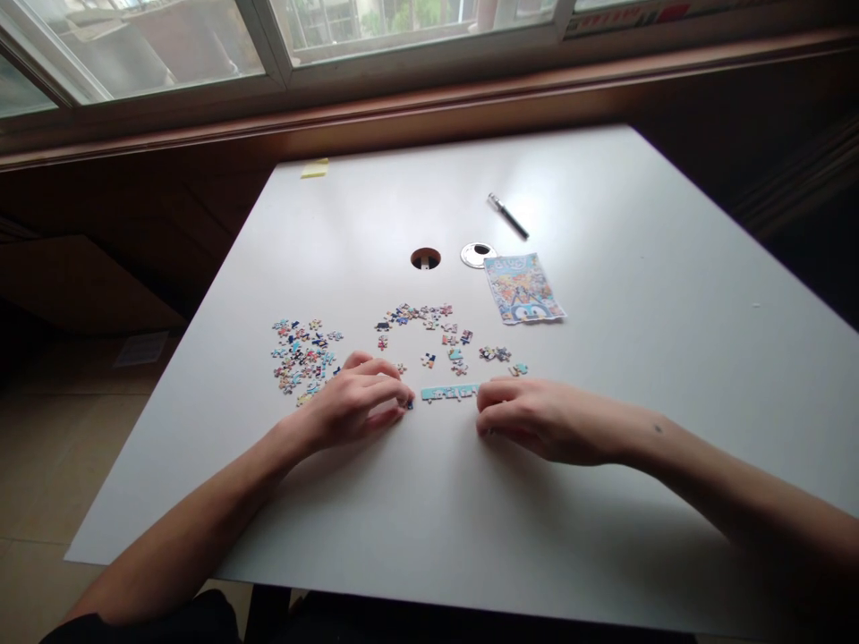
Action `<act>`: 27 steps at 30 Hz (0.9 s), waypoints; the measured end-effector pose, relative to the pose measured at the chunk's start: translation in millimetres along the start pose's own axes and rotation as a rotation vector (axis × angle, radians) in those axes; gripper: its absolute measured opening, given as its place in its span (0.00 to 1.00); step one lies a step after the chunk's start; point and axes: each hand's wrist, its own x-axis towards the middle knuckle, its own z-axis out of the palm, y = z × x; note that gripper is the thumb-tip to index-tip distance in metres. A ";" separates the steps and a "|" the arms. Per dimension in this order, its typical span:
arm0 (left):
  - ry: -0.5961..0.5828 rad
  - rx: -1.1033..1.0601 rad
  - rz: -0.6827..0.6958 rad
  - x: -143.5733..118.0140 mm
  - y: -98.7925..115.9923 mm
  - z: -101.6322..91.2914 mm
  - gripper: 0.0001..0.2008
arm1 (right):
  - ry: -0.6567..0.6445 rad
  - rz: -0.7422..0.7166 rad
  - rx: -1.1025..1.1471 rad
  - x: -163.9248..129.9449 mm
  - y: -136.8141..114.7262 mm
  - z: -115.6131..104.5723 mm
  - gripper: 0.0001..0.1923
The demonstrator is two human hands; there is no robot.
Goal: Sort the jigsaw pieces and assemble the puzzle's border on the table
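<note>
Hands rested on a white table (604, 429), one at each end of a short light-blue strip of joined puzzle pieces (449, 392). The left hand (355, 402) lay with its fingers curled, and the fingertips pinched a small dark puzzle piece (409, 404) just beside the left end of the strip. The right hand (543, 419) lay palm down with its fingers bent loosely inward; the fingertips touched the right end of the strip, and no piece was visible in its grasp. The strip lay flat on the table, near the front edge, between the two hands.

Loose pieces were grouped in a pile (301, 356) beyond the left hand and in a scattered cluster (429, 326) beyond the strip. A printed reference picture (523, 288) lay flat farther back to the right. Behind it were a round cable hole (425, 258), its removed cover ring (478, 255) and a pen (508, 216). A yellow sticky note (314, 168) sat at the far left corner, below the window (201, 45).
</note>
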 end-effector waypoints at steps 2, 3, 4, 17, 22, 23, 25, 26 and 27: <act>-0.015 -0.070 -0.033 0.6 3.4 -1.1 0.12 | 0.013 0.018 -0.033 -1.8 2.9 -2.5 0.13; -0.019 -0.081 -0.040 0.9 4.8 -1.6 0.13 | 0.022 0.024 -0.047 -2.5 4.1 -4.3 0.13; -0.018 -0.070 -0.038 1.0 5.7 -2.0 0.13 | 0.030 0.030 -0.061 -3.0 4.9 -6.1 0.13; -0.081 -0.002 -0.044 1.1 9.5 -3.6 0.08 | 0.183 -0.032 -0.161 -2.5 4.6 -6.4 0.11; -0.104 0.040 -0.085 0.3 7.6 -4.0 0.05 | 0.161 -0.026 -0.162 -2.5 6.2 -5.4 0.10; -0.103 0.031 -0.072 0.3 7.4 -2.7 0.04 | 0.158 -0.025 -0.164 -2.7 6.5 -5.2 0.10; -0.092 0.002 -0.040 0.6 7.4 -0.6 0.04 | 0.156 -0.025 -0.168 -2.6 7.0 -5.0 0.09; -0.084 -0.016 -0.031 0.8 7.5 -0.5 0.06 | 0.155 -0.026 -0.169 -2.4 7.0 -4.9 0.09; -0.078 -0.031 -0.032 1.0 7.6 -1.2 0.07 | 0.152 -0.026 -0.169 -2.1 7.0 -4.8 0.09</act>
